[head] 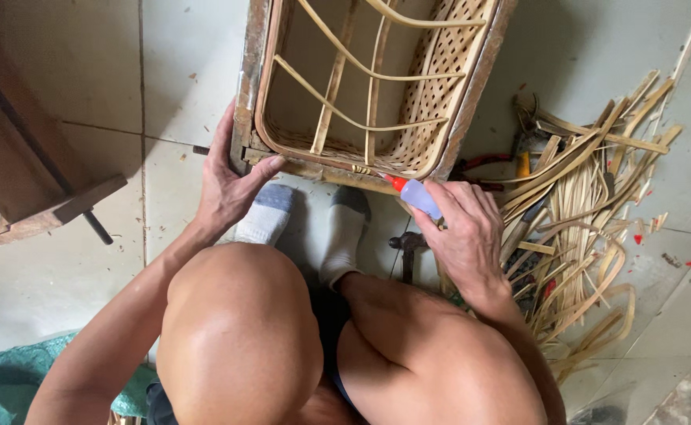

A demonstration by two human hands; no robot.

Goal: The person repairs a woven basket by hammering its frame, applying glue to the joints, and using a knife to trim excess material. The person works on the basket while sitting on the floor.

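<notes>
A wooden chair frame (475, 86) with woven cane and curved rattan slats stands on the tiled floor in front of me. My left hand (231, 185) grips its near left corner, thumb on the bottom rail. My right hand (463, 232) holds a small clear glue bottle (418, 195) with a red nozzle. The nozzle tip touches the frame's bottom rail near its middle. My knees and two socked feet (344, 232) are below the frame.
A heap of cane strips and offcuts (589, 212) lies on the floor at the right, with red-handled pliers (479, 163) near the frame. A hammer (407, 248) lies by my right foot. Another wooden piece (22, 157) stands at the left. Green cloth (7, 382) is at the bottom left.
</notes>
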